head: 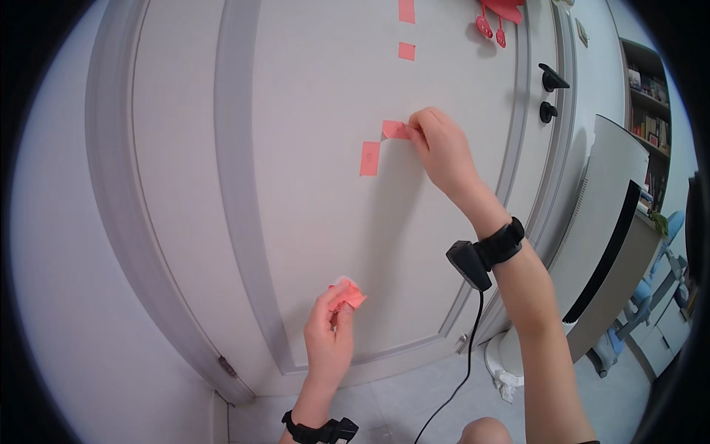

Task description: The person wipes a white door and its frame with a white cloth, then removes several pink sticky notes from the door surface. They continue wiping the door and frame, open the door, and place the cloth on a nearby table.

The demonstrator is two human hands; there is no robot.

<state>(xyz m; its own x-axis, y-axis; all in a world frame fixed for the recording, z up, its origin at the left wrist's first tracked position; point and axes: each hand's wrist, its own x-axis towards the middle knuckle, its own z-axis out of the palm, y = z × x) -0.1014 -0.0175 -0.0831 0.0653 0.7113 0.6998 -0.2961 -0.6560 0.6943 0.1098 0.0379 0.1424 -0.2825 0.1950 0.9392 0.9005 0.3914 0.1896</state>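
My right hand pinches the right end of a pink sticky note that lies against the white panelled door. Just below and left of it, another pink note with a handwritten mark is stuck upright on the door. Higher up are a small square pink note and a longer pink strip. My left hand, low in front of the door, holds crumpled pink sticky notes between thumb and fingers. Both wrists wear black straps.
A black cable hangs from the device on my right wrist. To the right are a black door handle, a tall white appliance, a bookshelf and a blue chair. A red hanging decoration is at the top.
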